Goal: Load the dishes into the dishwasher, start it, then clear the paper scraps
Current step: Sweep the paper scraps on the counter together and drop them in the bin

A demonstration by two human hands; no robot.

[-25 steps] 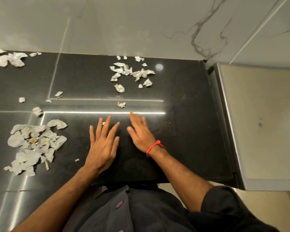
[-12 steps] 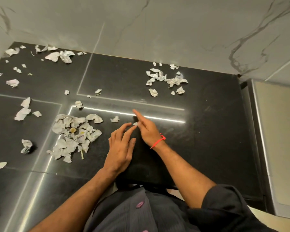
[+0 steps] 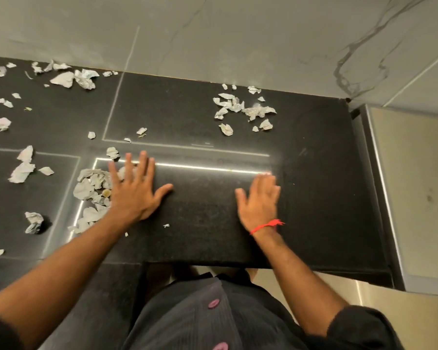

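Observation:
White paper scraps lie scattered over the black countertop. My left hand lies flat with fingers spread, its outer edge against a heap of scraps. My right hand, with a red thread at the wrist, is flat and slightly blurred on bare counter farther right, holding nothing. Another cluster of scraps sits near the back wall. More scraps lie at the far left. No dishes or dishwasher are in view.
A marble wall rises behind the counter. A steel-edged pale surface adjoins the counter on the right. A crumpled paper ball and loose pieces lie left of the heap. A tiny scrap lies between my hands.
My hands, close together half a second ago, have spread apart. The left moved left against the scrap heap, the right moved right. The view shifted left.

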